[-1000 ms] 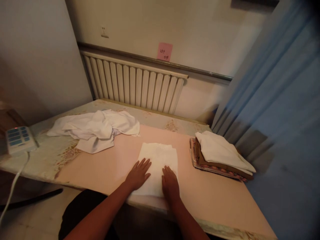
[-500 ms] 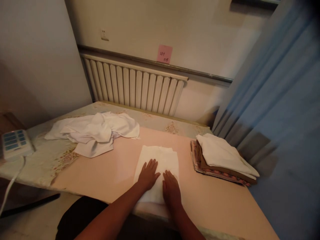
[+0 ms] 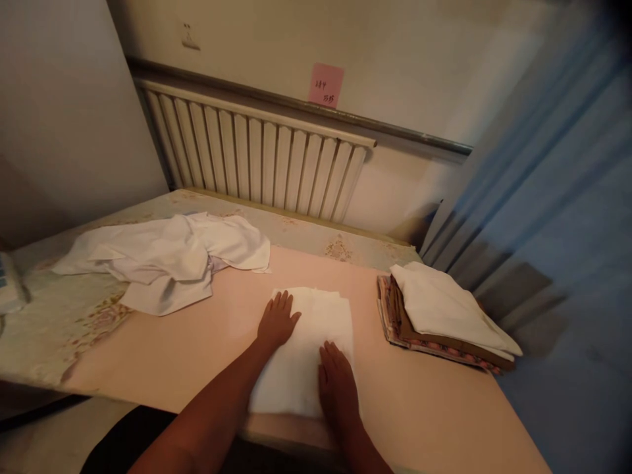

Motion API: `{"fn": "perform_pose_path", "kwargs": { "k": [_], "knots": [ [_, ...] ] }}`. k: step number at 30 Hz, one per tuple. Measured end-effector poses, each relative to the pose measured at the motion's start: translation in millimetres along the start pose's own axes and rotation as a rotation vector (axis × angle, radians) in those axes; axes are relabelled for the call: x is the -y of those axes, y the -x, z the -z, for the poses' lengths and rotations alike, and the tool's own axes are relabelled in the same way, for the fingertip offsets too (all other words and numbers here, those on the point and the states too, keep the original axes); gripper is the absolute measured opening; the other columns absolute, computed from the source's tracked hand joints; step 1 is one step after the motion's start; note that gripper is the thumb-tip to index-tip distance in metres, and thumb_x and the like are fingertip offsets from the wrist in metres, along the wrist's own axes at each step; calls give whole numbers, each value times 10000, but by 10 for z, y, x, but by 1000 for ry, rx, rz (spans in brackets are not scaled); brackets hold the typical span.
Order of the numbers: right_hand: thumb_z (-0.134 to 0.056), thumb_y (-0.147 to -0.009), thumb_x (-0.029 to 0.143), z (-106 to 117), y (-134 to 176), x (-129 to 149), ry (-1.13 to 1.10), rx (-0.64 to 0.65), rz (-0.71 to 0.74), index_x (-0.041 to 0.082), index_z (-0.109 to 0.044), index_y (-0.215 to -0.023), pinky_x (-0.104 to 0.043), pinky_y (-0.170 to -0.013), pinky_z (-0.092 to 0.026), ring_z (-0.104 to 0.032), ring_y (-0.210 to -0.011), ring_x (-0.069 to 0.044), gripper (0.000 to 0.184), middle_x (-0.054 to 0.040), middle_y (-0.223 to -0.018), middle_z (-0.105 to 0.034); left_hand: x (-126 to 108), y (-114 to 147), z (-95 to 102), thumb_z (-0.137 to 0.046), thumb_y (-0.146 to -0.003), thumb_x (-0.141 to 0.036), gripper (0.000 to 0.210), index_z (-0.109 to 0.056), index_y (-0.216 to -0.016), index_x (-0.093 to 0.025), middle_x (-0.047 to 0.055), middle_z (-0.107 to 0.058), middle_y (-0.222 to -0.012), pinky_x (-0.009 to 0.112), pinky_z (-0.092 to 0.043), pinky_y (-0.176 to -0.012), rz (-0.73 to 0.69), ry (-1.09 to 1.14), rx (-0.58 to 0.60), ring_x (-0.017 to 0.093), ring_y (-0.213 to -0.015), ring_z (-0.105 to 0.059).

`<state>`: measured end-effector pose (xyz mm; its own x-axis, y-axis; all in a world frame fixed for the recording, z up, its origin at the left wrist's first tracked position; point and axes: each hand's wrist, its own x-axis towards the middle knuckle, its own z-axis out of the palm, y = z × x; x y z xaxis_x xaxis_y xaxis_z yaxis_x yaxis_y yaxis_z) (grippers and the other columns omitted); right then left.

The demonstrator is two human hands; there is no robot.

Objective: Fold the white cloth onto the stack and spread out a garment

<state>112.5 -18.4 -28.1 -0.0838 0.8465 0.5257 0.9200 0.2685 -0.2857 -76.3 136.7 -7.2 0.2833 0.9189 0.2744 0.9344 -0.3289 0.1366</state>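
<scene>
A folded white cloth (image 3: pixel 316 329) lies flat on the pink table top (image 3: pixel 197 349) in front of me. My left hand (image 3: pixel 277 321) rests palm down on the cloth's far left part, fingers spread. Palm down as well, my right hand (image 3: pixel 336 382) presses the cloth's near right part. Neither hand grips anything.
A crumpled white garment (image 3: pixel 162 260) lies at the left on the flowered table cover (image 3: pixel 54 322). A stack of folded cloths (image 3: pixel 444 313), white on top, sits at the right. A radiator (image 3: pixel 257 158) runs along the far wall; a blue curtain (image 3: pixel 553 197) hangs at the right.
My left hand has slid away from me up the left side of the folded cloth. My right hand has stayed near the cloth's near edge. The camera has shifted right.
</scene>
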Motion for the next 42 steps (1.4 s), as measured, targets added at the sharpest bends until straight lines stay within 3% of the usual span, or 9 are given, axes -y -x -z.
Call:
{"fn": "perform_pose_path", "kwargs": {
  "k": [10,16,21,24,26,29,34,38,42],
  "knots": [
    [-420,-924,165,16,-7,10,36,22,-6,200,-567,-1328,-471,-1098,-411,-468,-1329,-237,431,-80,-1395,-551,156,-222,-104,-309,-973,-485,616,-370,-1471,-128,150,-308,-1564,490,-182,-1171,54,8,15,289,-1465,-216],
    [-417,-911,151,-8,-5,4,22,-5,-6,212,-573,-1320,-470,-1101,-405,-473,-1326,-230,442,-78,-1381,-565,130,-218,111,-291,-980,-450,588,-387,-1460,-123,154,-330,-1553,542,-228,-1141,98,6,7,320,-1453,-240],
    [-418,-894,136,-16,-26,11,36,-31,12,193,-582,-1309,-466,-1084,-424,-492,-1309,-233,449,-88,-1365,-578,-356,135,291,-361,-964,-338,541,-391,-1463,-130,127,-297,-1573,511,-190,-1174,1,-8,-121,297,-1467,-205],
    [-409,-910,145,-15,-45,21,21,-33,-1,193,-580,-1311,-458,-1080,-431,-508,-1295,-225,438,-93,-1347,-593,-726,536,216,-381,-960,-322,488,-464,-1421,-184,85,-341,-1558,487,-240,-1167,-179,27,-133,274,-1457,-247],
    [-405,-922,157,-22,-42,14,4,-49,-10,180,-582,-1306,-447,-1068,-445,-518,-1285,-222,423,-106,-1335,-601,-874,778,138,-351,-968,-267,448,-515,-1378,-197,71,-417,-1518,475,-270,-1158,-221,31,-124,251,-1436,-304],
    [-384,-911,134,-59,2,-27,-19,-100,4,154,-565,-1324,-450,-1071,-446,-492,-1310,-221,451,-124,-1363,-575,-913,989,87,-367,-953,-244,454,-509,-1382,-207,54,-455,-1494,478,-299,-1149,-220,38,-117,247,-1410,-356],
    [-334,-884,92,-159,45,-114,-45,-104,-9,177,-562,-1332,-475,-1082,-434,-492,-1312,-210,510,-105,-1371,-570,-828,1041,167,-411,-916,-242,513,-452,-1427,-216,45,-408,-1525,500,-289,-1157,-252,38,-122,260,-1424,-328],
    [-318,-915,126,-179,-118,-119,-42,-111,-65,149,-602,-1284,-457,-1059,-459,-523,-1284,-212,466,-119,-1334,-599,-838,1035,192,-407,-910,-242,534,-431,-1442,-202,56,-401,-1528,506,-300,-1151,-251,30,-104,270,-1424,-326],
    [-358,-945,159,-170,-389,-141,-10,-57,54,150,-580,-1309,-446,-1121,-380,-418,-1369,-213,426,-116,-1402,-541,-851,1035,174,-399,-902,-222,544,-429,-1446,-209,57,-391,-1533,506,-291,-1156,-245,34,-96,264,-1430,-317]
  ]
}}
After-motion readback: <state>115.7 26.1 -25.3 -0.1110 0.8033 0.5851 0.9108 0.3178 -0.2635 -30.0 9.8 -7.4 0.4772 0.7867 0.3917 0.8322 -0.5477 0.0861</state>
